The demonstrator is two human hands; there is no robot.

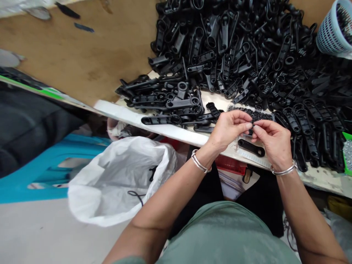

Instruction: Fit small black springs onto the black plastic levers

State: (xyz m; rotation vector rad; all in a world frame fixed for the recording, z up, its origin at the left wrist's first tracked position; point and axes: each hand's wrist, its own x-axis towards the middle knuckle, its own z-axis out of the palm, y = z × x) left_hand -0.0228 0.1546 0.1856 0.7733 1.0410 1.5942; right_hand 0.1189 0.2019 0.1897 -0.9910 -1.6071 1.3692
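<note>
Right at the bottom of the frame we have the green shirt (225, 234), with bare forearms reaching up and a silver bracelet on each wrist. Down at lower left, a white bag (74, 196) gapes wide, a dark cord (136, 194) lying inside it, and a blue stool (16, 185) stands past it at the left edge. Below the table edge, between the arms, a red tray (231, 165) peeks out.

And here is the action, just right of centre! The left hand (227, 128) is pinched, thumb against fingers; the right hand (277, 143) faces it in a matching pinch, the fingertips nearly meeting. Between them, a tiny black piece (250, 130), gripped by both, its shape too small to make out. Just under the hands, one black lever (251, 147) lies flat near the front of the table (324, 179). Right behind the fingers sits a clear tray (273, 116), loaded with small black bits.

Look to either side: a loose stack of levers (178, 104) at centre left, a row of them (305, 124) at right, and a green box (345, 163) of clear bits on the right edge. Farther back, a huge black heap (225, 47) fills the top, a pale blue basket (328, 35) in the upper right corner, a brown board (82, 62) across the upper left.
</note>
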